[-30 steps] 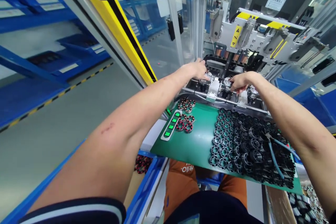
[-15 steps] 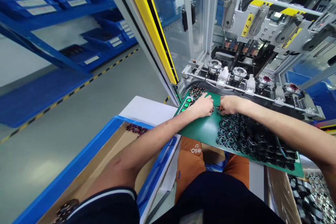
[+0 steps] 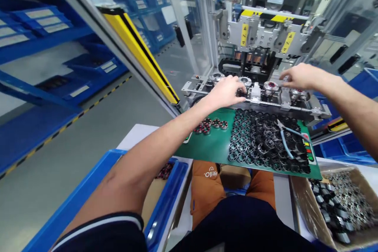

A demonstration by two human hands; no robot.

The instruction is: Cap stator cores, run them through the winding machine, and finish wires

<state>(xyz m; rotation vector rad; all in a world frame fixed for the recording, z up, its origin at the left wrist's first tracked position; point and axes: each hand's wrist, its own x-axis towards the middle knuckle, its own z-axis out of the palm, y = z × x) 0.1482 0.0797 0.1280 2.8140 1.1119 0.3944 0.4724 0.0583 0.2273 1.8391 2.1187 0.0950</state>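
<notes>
My left hand [image 3: 229, 91] is over the left fixtures of the machine, its fingers curled round a small dark ring part [image 3: 240, 92]. To the right, my right hand [image 3: 299, 76] hovers by the right-hand fixtures with fingers apart and nothing in them. A round fixture [image 3: 271, 86] between the hands holds a red and silver ring. Below, the green mat [image 3: 206, 147] bears a group of copper-red rings [image 3: 206, 126] at left and many black rings [image 3: 248, 141] at right. Blue-handled pliers [image 3: 284, 138] lie on the black rings.
A yellow light-curtain post [image 3: 141, 55] rises at the left of the machine. The machine's upper head [image 3: 262, 33] hangs behind the fixtures. A blue tray [image 3: 112, 157] is at lower left, and a carton [image 3: 351, 201] of metal and black parts at lower right.
Both hands have moved from over the mat up to the fixtures, and farther apart. My right hand has opened. The view has turned right, bringing the pliers fully into sight.
</notes>
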